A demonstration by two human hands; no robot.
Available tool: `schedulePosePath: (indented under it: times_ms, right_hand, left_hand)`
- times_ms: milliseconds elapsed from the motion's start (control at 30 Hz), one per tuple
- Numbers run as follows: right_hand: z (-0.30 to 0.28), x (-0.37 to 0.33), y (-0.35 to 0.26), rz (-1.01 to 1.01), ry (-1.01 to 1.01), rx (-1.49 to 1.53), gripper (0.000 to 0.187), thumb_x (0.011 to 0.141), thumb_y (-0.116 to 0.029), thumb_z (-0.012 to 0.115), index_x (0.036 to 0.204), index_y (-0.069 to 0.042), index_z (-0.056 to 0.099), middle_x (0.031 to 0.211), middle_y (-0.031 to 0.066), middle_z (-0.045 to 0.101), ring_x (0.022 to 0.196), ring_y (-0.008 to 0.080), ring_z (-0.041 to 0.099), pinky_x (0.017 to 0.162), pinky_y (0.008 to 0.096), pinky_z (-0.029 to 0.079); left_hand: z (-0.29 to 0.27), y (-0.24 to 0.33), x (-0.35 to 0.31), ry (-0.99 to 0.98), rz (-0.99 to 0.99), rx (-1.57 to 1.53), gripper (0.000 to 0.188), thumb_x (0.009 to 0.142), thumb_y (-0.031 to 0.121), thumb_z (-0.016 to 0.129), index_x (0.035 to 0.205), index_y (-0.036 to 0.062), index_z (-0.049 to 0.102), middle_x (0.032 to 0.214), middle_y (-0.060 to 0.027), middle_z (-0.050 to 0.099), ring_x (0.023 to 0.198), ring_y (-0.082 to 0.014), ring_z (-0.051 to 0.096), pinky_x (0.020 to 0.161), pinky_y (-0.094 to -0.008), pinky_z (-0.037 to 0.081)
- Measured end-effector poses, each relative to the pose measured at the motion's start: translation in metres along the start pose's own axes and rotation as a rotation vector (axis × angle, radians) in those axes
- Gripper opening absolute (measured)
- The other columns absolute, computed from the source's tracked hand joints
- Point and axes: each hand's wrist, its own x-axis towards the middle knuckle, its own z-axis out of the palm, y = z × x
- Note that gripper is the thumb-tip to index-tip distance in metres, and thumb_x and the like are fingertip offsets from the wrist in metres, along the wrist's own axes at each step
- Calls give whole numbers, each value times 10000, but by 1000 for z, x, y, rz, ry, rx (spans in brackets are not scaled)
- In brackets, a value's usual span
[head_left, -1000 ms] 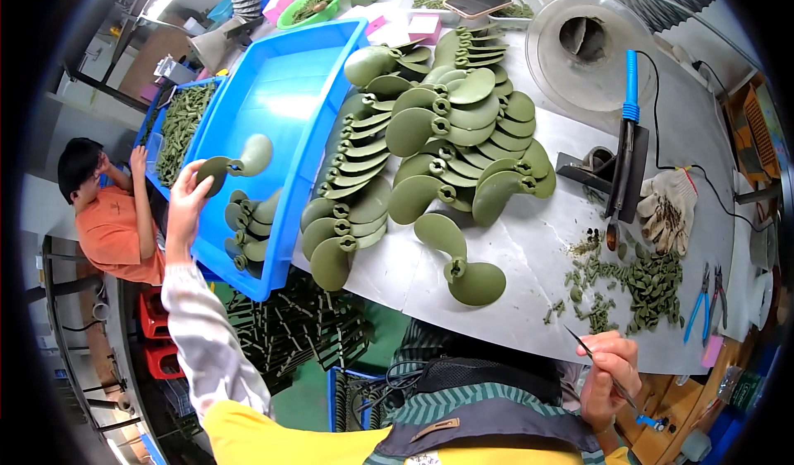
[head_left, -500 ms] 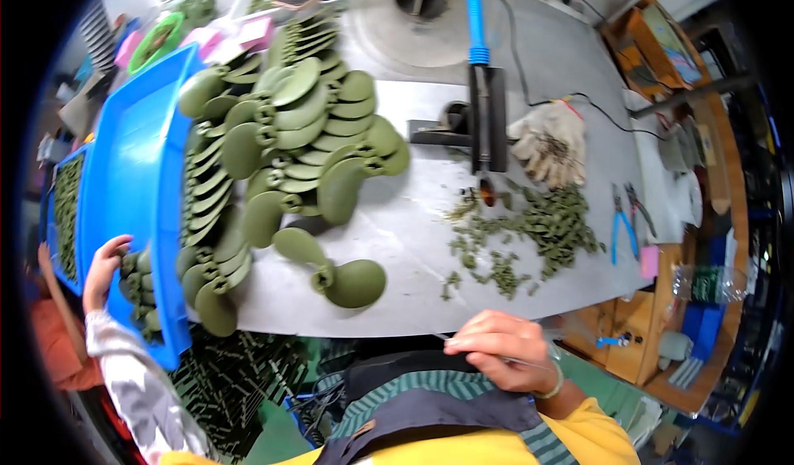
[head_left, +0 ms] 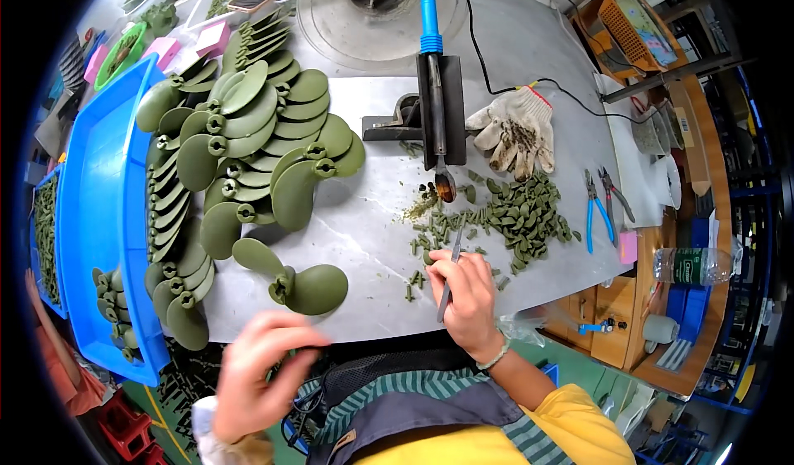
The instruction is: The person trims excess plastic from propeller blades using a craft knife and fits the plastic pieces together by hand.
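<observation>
My right hand (head_left: 470,295) is closed round a slim silver metal tool (head_left: 447,290), its thin end pointing away over small green pieces (head_left: 533,217) heaped on the table. My left hand (head_left: 269,374) is blurred, at the table's near edge, with thumb and forefinger apart and nothing visible in it. Just beyond it lies a single green two-bladed propeller (head_left: 310,290). Stacked rows of similar green propellers (head_left: 240,134) fill the table's left side. Past the right hand, a blue-handled soldering iron (head_left: 429,19) rests on a black stand (head_left: 451,109), a brown-stained, spoon-like tip toward me.
On the left stands a blue tray (head_left: 107,176) with propellers in its near end. A stained work glove (head_left: 521,134), pliers (head_left: 591,217) and a pink block (head_left: 628,248) lie to the right. The iron's black cord (head_left: 471,52) crosses the back. Another person's arm (head_left: 54,333) shows far left.
My left hand has come away from the blue tray to the table's near edge. My right hand has moved forward over the table with the metal tool. The view has shifted slightly.
</observation>
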Motion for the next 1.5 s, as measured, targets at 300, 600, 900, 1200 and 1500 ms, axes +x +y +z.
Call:
schedulePosePath:
  times_ms: [300, 600, 900, 1200, 1500]
  right_hand:
    - [3, -8, -1, -16, -32, -5, 296, 710, 47, 701, 974, -69, 634, 1017, 70, 678, 959, 275, 636, 859, 393, 435]
    - [4, -16, 3, -97, -62, 16, 271, 764, 5, 635, 1028, -49, 664, 1027, 77, 652, 1040, 275, 622, 969, 441, 443]
    - [0, -21, -3, -70, 14, 126, 219, 773, -47, 706, 989, -64, 673, 1069, 73, 684, 1059, 263, 633, 962, 457, 473]
    - [-6, -12, 17, -146, -133, 16, 196, 841, -61, 657, 1034, -40, 681, 1084, 78, 701, 1171, 282, 622, 1054, 482, 450]
    - [-64, 5, -6, 283, -52, 706, 209, 1016, -131, 588, 1143, 5, 683, 892, 70, 652, 822, 191, 578, 787, 290, 467]
  left_hand:
    - [116, -35, 46, 111, -61, -267, 314, 907, -36, 639, 1219, -6, 621, 1004, -161, 654, 904, -283, 684, 755, -358, 555]
    - [137, -38, 73, 182, -38, -10, 202, 845, -17, 720, 1045, 9, 714, 907, -101, 690, 740, -206, 697, 697, -304, 562]
    - [122, -44, 62, 306, -85, -312, 178, 896, -66, 674, 1072, -46, 671, 1058, -70, 656, 902, -139, 665, 793, -261, 574]
    - [99, -47, 47, 219, -334, -935, 195, 954, -70, 601, 1146, -48, 631, 1156, -93, 619, 1056, -256, 697, 860, -316, 593]
    - [116, -50, 41, 82, -195, -855, 219, 953, -58, 620, 1168, -45, 660, 1120, -117, 691, 1030, -199, 695, 903, -311, 570]
